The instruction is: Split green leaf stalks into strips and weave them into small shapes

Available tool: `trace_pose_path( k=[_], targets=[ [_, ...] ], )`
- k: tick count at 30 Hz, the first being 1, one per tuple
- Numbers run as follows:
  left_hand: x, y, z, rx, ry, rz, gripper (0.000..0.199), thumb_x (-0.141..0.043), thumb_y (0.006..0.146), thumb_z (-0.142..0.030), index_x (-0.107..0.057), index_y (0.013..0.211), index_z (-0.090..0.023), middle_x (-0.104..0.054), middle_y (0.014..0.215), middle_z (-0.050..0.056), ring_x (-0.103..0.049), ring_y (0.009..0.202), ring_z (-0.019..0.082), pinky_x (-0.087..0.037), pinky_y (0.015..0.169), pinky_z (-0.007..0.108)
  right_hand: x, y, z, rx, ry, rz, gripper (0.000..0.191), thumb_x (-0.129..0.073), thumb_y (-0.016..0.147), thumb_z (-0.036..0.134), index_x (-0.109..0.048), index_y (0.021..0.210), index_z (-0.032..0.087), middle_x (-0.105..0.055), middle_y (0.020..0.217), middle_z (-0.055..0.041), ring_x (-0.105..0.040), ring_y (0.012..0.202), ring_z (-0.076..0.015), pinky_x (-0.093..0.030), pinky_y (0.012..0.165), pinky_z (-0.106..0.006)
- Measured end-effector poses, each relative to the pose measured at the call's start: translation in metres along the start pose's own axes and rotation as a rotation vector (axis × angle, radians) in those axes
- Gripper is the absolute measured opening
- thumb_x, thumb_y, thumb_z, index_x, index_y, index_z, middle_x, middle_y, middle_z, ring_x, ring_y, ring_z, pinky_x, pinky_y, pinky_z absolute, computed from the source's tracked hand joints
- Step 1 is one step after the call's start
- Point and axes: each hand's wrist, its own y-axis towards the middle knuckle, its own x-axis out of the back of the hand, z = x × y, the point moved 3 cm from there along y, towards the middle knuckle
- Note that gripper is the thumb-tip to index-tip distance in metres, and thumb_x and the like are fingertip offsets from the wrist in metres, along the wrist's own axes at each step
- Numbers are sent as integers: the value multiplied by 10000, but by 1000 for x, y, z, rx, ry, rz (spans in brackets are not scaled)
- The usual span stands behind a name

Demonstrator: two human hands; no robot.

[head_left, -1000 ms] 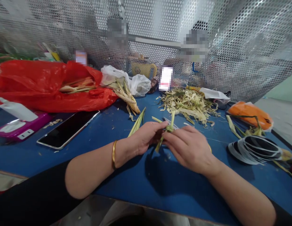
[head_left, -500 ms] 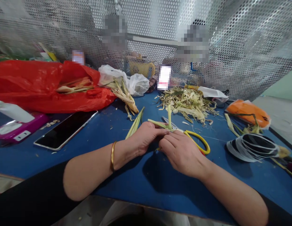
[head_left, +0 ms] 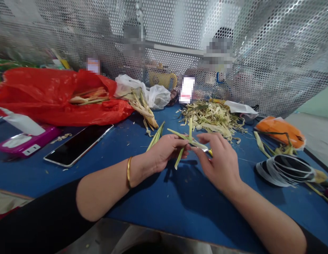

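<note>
One leaf piece sits pinched in the left hand's grip, mid-frame; the right hand's grip is half-open just right.

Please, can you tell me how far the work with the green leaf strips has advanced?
Probably partway. Done: the pale green leaf strips are crossed; a heap of shredded yellow-green scraps lies behind. In hand: the left hand holds the crossing, the right hand is open beside it. Possibly left: the long ends sticking out, and loose green leaves on the blue table.
</note>
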Motion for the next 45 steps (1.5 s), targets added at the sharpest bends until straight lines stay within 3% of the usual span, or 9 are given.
trace_pose_path(
  k=[6,11,15,17,20,23,31,38,45],
  targets=[
    [0,-2,-1,23,31,-77,201,-638,800,-318,-594,715,-142,-532,566,-26,-476,461,60,-405,480,192,-15,0,-9,-80,-1,337,213,-560,890,300,-511,707,204,-585,631,16,-532,593,-156,-355,630,-288],
    [4,1,-1,-22,37,-84,202,-662,773,-327,-591,718,-146,-520,576,-35,-449,466,47,-359,464,178,-11,-1,-3,-35,-81,291,115,-530,881,235,-523,773,197,-571,781,-38,-535,679,-180,-373,638,-302],
    [4,0,-2,-55,106,-93,185,-684,726,-310,-608,713,-141,-510,564,-37,-413,471,44,-284,448,179,-2,-1,4,-2,120,137,148,-458,914,202,-497,771,194,-577,980,-92,-571,763,-170,-426,660,-296],
    [2,-2,-1,-74,160,-39,163,-684,695,-276,-597,666,-141,-487,542,-45,-381,469,43,-245,448,190,-1,-2,9,100,291,151,133,-463,907,162,-484,780,197,-587,1049,-97,-587,850,-169,-450,723,-296],
    [-1,-4,2,-66,210,40,178,-637,676,-222,-524,560,-150,-435,507,-58,-329,457,45,-205,449,215,-5,-3,13,167,551,262,153,-430,918,115,-477,801,200,-618,992,-75,-588,907,-156,-463,772,-288],
    [-2,-4,4,-14,198,34,215,-628,686,-240,-492,542,-158,-395,489,-64,-306,446,47,-180,444,227,-10,-3,11,72,657,277,199,-396,950,149,-480,777,198,-599,823,-43,-573,791,-143,-455,720,-280],
    [-3,-4,-1,-44,159,-79,201,-710,661,-311,-595,632,-149,-397,491,-67,-286,446,49,-198,448,213,-9,-8,17,4,450,243,215,-385,943,187,-341,736,227,-418,668,19,-376,578,-131,-317,546,-266],
    [2,-1,-2,-2,176,-6,161,-657,730,-313,-661,752,-153,-393,479,-72,-263,415,39,-146,431,206,-12,-8,13,60,328,311,164,-393,933,190,-386,771,217,-485,703,2,-428,603,-134,-329,567,-265],
    [-1,-5,-4,-39,325,35,222,-643,746,-353,-612,649,-155,-469,510,-40,-362,450,61,-245,452,207,-11,-6,13,133,390,327,166,-391,922,175,-409,763,215,-498,693,6,-437,601,-124,-350,566,-243]
  ],
)
